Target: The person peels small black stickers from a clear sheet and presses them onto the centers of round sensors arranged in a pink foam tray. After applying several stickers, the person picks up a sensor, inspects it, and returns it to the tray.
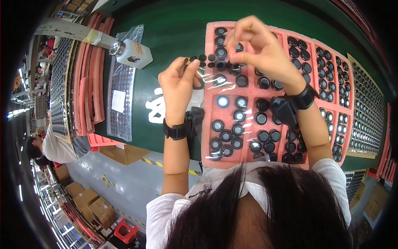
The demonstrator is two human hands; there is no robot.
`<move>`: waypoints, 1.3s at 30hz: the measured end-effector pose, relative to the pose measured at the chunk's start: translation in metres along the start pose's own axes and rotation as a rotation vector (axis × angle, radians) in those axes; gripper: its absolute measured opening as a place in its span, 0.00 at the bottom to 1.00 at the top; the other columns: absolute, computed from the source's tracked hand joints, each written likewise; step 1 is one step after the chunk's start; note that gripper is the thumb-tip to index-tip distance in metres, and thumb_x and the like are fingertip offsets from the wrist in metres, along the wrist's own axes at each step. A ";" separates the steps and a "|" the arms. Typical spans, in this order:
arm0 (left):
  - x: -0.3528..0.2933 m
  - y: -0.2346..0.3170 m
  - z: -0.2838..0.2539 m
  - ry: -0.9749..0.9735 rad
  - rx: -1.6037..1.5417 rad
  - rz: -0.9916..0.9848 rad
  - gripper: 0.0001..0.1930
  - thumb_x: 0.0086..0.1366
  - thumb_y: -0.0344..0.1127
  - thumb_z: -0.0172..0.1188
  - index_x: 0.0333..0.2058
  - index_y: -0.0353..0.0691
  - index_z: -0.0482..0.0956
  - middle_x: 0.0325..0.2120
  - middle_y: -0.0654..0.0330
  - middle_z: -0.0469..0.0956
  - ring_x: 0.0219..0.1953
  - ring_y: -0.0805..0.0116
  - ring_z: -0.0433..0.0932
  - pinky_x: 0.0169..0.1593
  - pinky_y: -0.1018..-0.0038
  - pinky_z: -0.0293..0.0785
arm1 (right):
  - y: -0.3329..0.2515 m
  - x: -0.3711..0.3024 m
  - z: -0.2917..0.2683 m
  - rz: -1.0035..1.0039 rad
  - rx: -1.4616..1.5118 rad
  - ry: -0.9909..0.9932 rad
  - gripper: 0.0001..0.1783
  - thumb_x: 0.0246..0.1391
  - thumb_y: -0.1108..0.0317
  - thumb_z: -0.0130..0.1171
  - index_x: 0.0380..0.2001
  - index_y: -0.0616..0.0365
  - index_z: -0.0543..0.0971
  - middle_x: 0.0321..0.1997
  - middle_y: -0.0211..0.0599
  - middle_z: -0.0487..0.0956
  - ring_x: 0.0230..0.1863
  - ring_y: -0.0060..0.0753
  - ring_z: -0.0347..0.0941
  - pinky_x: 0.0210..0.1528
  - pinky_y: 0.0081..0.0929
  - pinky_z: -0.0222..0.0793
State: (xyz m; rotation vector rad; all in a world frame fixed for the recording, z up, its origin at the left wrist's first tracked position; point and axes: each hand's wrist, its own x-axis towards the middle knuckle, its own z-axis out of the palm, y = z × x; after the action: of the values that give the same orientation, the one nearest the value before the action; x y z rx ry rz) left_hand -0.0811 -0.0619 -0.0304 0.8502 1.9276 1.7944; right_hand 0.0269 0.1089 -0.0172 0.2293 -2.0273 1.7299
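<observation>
My left hand (pixel 178 81) pinches a clear plastic sheet carrying rows of small black round stickers (pixel 202 57), between thumb and forefinger. The sheet stretches rightward over the near-left part of a pink foam tray (pixel 210 89). Above this tray hovers my right hand (pixel 265 52), its fingers bent and its thumb apart from the forefinger; the fingertips are slightly blurred, and I see nothing held there. Black round caps or lens-like parts (pixel 226 135) stand in groups in the tray's compartments. One part (pixel 223 101) shines bright under the light. Black straps with small devices circle both wrists.
A white square bottle with a metal top (pixel 137 54) stands on the green table (pixel 166 31), by a grey post (pixel 70 31). A bagged sheet of dark discs (pixel 120 112) and stacked pink foam strips (pixel 88 79) lie left. Another parts tray (pixel 367 112) is right. Someone works far left.
</observation>
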 end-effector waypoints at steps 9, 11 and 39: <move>0.001 0.001 0.000 0.007 -0.006 -0.013 0.05 0.56 0.26 0.55 0.25 0.29 0.73 0.14 0.62 0.72 0.14 0.81 0.67 0.18 0.85 0.60 | 0.012 -0.001 -0.017 0.095 -0.242 -0.008 0.32 0.39 0.85 0.52 0.52 0.54 0.63 0.39 0.36 0.70 0.35 0.23 0.70 0.40 0.19 0.66; 0.001 0.002 -0.001 0.015 0.002 -0.005 0.04 0.56 0.26 0.55 0.25 0.29 0.74 0.14 0.62 0.72 0.14 0.81 0.67 0.18 0.85 0.60 | 0.012 -0.002 -0.016 0.128 -0.251 -0.030 0.34 0.38 0.86 0.51 0.52 0.51 0.63 0.39 0.36 0.70 0.34 0.23 0.70 0.38 0.18 0.67; 0.014 -0.016 -0.011 0.009 0.061 -0.163 0.05 0.57 0.26 0.54 0.25 0.29 0.72 0.16 0.65 0.72 0.17 0.84 0.62 0.20 0.85 0.56 | 0.064 0.000 -0.042 0.277 -0.096 0.120 0.37 0.41 0.84 0.55 0.55 0.53 0.57 0.43 0.39 0.68 0.32 0.19 0.70 0.41 0.17 0.67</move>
State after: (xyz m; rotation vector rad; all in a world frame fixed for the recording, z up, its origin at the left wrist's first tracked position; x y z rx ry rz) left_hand -0.1011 -0.0613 -0.0428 0.6840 2.0048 1.6549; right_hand 0.0104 0.1616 -0.0705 -0.1909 -2.1249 1.7517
